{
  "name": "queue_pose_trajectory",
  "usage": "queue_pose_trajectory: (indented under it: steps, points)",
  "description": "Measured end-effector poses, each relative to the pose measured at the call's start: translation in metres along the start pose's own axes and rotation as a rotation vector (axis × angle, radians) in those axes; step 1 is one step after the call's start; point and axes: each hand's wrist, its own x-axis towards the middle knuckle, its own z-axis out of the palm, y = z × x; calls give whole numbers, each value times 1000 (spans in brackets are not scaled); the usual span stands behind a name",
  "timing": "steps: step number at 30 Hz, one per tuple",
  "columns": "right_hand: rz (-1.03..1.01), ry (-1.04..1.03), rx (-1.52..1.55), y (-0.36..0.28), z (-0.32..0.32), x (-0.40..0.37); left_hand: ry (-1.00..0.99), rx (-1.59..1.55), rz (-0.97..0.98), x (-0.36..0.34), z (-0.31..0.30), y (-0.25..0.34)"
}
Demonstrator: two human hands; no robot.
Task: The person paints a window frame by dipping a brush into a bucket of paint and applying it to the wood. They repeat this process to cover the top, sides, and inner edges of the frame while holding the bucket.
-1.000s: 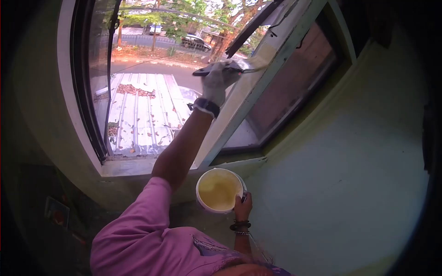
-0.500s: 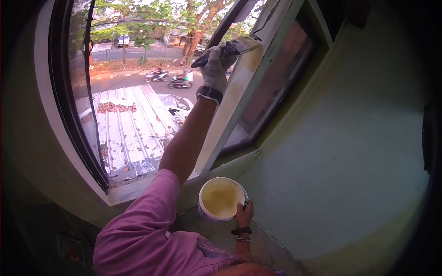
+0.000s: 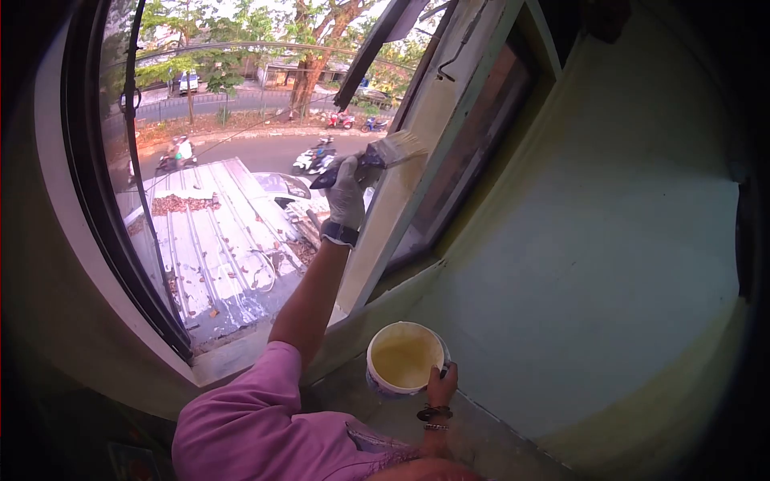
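Now, against 0.5 s ago: the pale window post [image 3: 401, 208] stands tilted between the open pane and the green wall [image 3: 609, 264], as before. The white bucket [image 3: 377, 381] with yellow paint [image 3: 405, 361] is low by the ledge [image 3: 489, 429] under the window, near the foot of the wall; it sits slightly further right and lower in view than before. Resting or lifted: cannot tell. The right hand [image 3: 443, 386], bare with wrist bands, grips the bucket's near rim, unchanged. The left hand [image 3: 346, 192], gloved, is closed round the dark handle of the brush [image 3: 377, 156]. It has dropped from the upper post to mid-height, with the bristles touching the post's left edge.
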Motion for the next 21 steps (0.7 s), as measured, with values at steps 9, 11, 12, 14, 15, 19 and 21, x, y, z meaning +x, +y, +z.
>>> queue_pose_trajectory:
  steps: [9,11,12,14,15,19,21]
  points:
    - [-19,13,-4,4,8,-10,49,-86,-5,20,19,-15]
    - [22,-5,5,2,6,-14,74,-37,-76,7,-10,4]
    - [25,-6,10,-3,4,-13,50,-112,-58,10,-16,10]
    - [59,2,-27,-3,4,-13,-73,-248,76,49,7,32]
    - [22,43,-30,2,8,-13,-146,-230,162,71,28,44]
    - [40,76,-36,-7,6,-14,-341,-250,321,154,138,77]
    - [21,115,-51,-4,6,-14,-453,-256,369,182,171,80]
